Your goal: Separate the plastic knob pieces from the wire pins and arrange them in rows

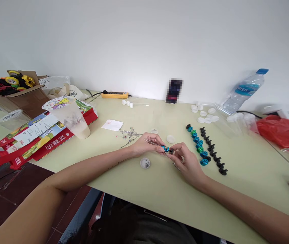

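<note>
My left hand [148, 143] is closed, its thumb and fingers pinching a small shiny blue part [165, 148]. A thin metal rod [149, 141] also lies across its fingers. My right hand [186, 161] pinches a small black part [171, 151], which touches the right end of the blue one; whether they are joined I cannot tell. Just below the left hand, a round white cap [145, 163] holds several tiny metal balls. Right of my right hand runs a row of blue and green parts [199, 144], with a row of black parts [212, 151] beside it.
Thin metal pins [128, 134] lie beside a paper scrap [112, 125]. Leftward stand a plastic cup [70, 118], a red bag [55, 144] and a cardboard box [28, 101]. White caps [207, 118], a water bottle [246, 89] and a red plastic bag [283, 132] are at right.
</note>
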`<state>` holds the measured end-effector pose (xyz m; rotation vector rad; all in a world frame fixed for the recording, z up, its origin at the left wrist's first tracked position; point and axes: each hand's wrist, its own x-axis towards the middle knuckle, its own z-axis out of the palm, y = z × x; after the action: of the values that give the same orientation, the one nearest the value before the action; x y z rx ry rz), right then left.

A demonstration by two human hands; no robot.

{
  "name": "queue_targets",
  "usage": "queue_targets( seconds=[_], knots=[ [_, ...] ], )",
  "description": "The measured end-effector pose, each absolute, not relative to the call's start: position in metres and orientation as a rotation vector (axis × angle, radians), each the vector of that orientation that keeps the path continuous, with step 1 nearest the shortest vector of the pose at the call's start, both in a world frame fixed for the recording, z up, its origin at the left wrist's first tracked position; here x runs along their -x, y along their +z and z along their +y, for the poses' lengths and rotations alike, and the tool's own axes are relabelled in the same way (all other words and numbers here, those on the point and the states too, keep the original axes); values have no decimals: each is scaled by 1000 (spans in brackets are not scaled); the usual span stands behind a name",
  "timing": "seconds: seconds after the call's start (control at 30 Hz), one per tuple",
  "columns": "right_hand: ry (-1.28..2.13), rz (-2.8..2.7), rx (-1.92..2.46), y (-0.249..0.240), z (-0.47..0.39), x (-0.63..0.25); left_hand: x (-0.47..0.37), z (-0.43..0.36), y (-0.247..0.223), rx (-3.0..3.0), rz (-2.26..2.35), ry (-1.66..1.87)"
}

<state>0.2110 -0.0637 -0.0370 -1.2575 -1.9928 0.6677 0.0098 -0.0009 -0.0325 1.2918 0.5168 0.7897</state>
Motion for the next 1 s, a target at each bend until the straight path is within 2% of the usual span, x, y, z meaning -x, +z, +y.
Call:
queue_targets(
  seconds=[0.4,0.7,1.0],
  knots=[
    [640,-1984,1280,-37,-64,-212,-10,-1,-33,-1300,483,778],
    [789,-2046,1233,-28,-65,-211,-11,-4,-32,-1282,480,741],
    [662,-1976,1260,-40,-62,-213,-9,-2,-31,-1298,510,782]
  ],
)
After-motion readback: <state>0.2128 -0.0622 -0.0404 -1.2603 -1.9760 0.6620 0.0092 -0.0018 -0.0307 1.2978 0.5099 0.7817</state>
